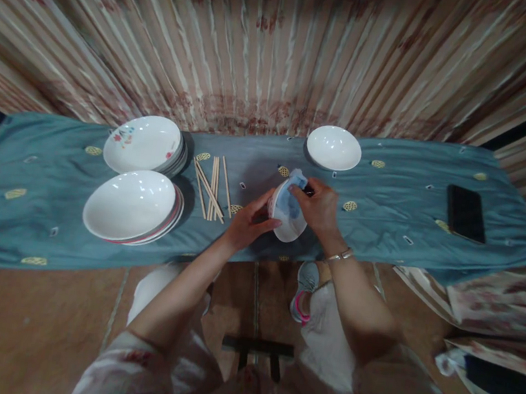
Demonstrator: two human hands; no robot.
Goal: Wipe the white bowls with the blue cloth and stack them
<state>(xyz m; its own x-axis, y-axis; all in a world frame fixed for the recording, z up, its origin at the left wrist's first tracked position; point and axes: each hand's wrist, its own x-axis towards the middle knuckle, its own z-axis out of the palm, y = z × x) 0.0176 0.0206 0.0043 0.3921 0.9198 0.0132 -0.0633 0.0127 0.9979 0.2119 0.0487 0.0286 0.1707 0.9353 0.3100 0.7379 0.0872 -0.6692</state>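
Near the table's front edge, a white bowl [289, 227] is tilted between my two hands. My left hand [248, 222] grips its left side, thumb along the rim and fingers round the outside. A light blue cloth [291, 194] lies against the inside of the bowl and over its far rim. My right hand [316, 206] pinches this cloth at the bowl's right rim; some of its fingers are hidden. Left of my hands, several wooden chopsticks [212, 190] lie loosely, some crossing. Another white bowl [334, 148] stands upright behind my right hand.
Two stacks stand at the left: flower-patterned plates [145, 145] at the back and white bowls [129, 205] in front. A black phone [466, 214] lies at the right. A teal cloth [390, 195] covers the table, with a pleated curtain [274, 48] behind.
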